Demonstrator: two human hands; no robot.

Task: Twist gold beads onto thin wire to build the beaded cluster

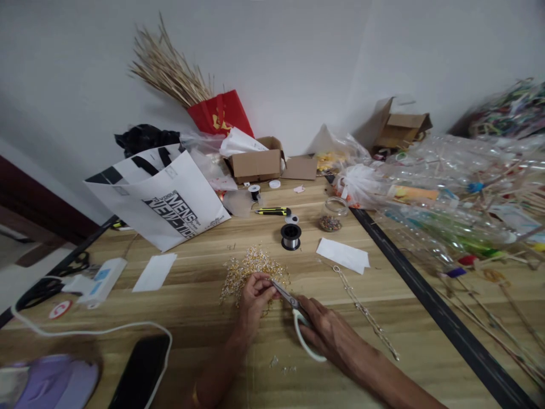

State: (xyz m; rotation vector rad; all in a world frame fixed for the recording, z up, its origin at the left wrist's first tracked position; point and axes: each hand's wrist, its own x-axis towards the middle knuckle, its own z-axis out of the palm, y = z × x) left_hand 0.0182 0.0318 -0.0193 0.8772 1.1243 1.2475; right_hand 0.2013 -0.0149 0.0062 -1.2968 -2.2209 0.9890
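Note:
My right hand (pixel 321 324) is wrapped round the white handles of a pair of scissors (pixel 301 329). Their metal blades point up and left, with the tips at the fingers of my left hand (pixel 256 295). My left thumb and fingers are pinched together; whatever lies between them is too small to make out. Just behind that hand spreads a pile of gold and clear beaded strands (pixel 247 264). To the right of my right hand a thin chain (pixel 361 309) lies stretched along the wooden table. A few small clear pieces (pixel 287 370) rest nearer to me.
Beyond the pile are a wire spool (pixel 291 237), a yellow-black utility knife (pixel 272 211) and a jar of beads (pixel 331 221). A white bag (pixel 179 199) stands at left, near a power strip (pixel 102 281) and a phone (pixel 140 372). Plastic bottles (pixel 430 227) crowd the right side.

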